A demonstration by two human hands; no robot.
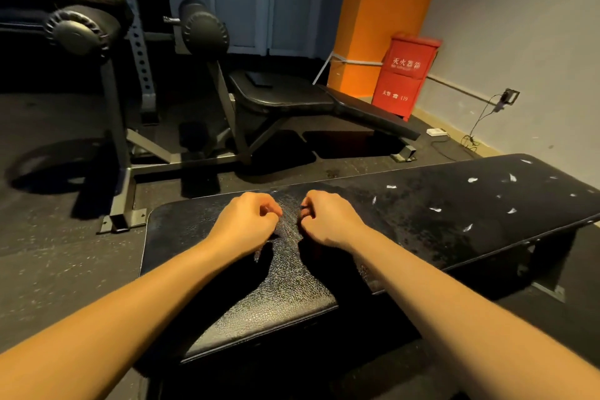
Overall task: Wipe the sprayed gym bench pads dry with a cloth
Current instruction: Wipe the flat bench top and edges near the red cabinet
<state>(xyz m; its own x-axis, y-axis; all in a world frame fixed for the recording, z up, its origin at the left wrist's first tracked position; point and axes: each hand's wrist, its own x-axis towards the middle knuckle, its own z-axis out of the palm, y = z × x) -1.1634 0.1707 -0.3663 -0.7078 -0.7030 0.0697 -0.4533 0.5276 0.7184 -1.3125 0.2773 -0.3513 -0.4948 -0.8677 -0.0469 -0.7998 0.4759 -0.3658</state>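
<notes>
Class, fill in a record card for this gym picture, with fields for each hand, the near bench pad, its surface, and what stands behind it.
left hand: fingers curled, over the near bench pad
right hand: fingers curled, close beside the left hand
cloth: none can be made out
near bench pad: black, cracked texture
pad surface: speckled sheen, white flecks toward the far end
behind: adjustable bench, red box by the wall

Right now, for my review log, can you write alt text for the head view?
Two bare hands, left hand and right hand, are poised with curled fingers over a black bench pad flecked with spray droplets and white marks; no cloth is discernible. Behind stand an adjustable bench and a red fire extinguisher box.
</notes>
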